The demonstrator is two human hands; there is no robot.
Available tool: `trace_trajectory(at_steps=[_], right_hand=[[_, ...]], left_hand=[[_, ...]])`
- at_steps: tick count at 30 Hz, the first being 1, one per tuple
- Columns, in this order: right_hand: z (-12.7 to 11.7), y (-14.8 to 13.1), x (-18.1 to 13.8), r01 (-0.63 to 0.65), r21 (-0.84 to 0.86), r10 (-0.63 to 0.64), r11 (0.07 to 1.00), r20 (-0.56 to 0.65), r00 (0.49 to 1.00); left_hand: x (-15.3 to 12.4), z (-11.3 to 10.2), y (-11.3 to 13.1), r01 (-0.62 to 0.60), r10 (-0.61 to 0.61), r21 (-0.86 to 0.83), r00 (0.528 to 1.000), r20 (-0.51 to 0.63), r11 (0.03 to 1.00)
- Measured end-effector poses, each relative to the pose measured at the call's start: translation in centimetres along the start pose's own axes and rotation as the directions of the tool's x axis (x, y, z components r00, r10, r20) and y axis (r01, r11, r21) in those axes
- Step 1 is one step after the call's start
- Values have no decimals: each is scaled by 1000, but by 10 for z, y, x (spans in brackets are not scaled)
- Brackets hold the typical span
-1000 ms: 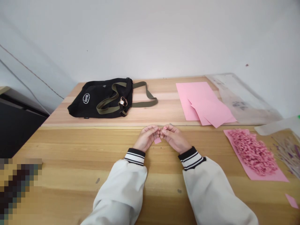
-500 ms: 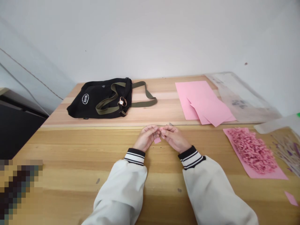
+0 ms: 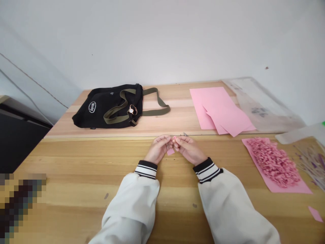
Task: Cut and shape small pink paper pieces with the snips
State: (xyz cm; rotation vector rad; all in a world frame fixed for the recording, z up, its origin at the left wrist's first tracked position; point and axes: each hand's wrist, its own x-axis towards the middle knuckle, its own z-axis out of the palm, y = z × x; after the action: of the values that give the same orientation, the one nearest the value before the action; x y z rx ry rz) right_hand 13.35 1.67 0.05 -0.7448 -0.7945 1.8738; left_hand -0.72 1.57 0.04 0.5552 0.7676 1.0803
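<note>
My left hand [image 3: 158, 148] and my right hand [image 3: 189, 149] meet at the fingertips over the middle of the wooden table. Both are closed in a pinch on a tiny pink paper piece [image 3: 174, 138], partly covered by the fingers; its exact shape is too small to make out. Just below the fingertips a small pink paper slip [image 3: 170, 152] shows, partly behind the hands. Behind my right hand the metal tip of a tool [image 3: 185, 134] peeks out, the rest of it hidden.
At the back left lies a black bag [image 3: 109, 105] with olive straps and a watch on it. Pink paper sheets [image 3: 215, 105] overlap at the back right, near clear plastic bags [image 3: 269, 108]. A heap of small pink curled pieces [image 3: 275, 164] covers another sheet, right. A pink scrap [image 3: 315, 214] lies nearby.
The fingertips have shifted very slightly around the tiny pink piece, of which a little less shows now. Both hands otherwise stay in place.
</note>
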Motion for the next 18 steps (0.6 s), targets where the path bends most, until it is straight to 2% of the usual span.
trace_trajectory(at_steps=[9, 18], right_hand=[[-1, 2, 0, 1, -27, -1, 1000, 7, 1000], [-4, 4, 1, 22, -52, -22, 998, 13, 1000]], left_hand=[[1, -4, -2, -16, 16, 3, 998, 54, 1000], [0, 2, 1, -10, 11, -27, 1000, 11, 1000]])
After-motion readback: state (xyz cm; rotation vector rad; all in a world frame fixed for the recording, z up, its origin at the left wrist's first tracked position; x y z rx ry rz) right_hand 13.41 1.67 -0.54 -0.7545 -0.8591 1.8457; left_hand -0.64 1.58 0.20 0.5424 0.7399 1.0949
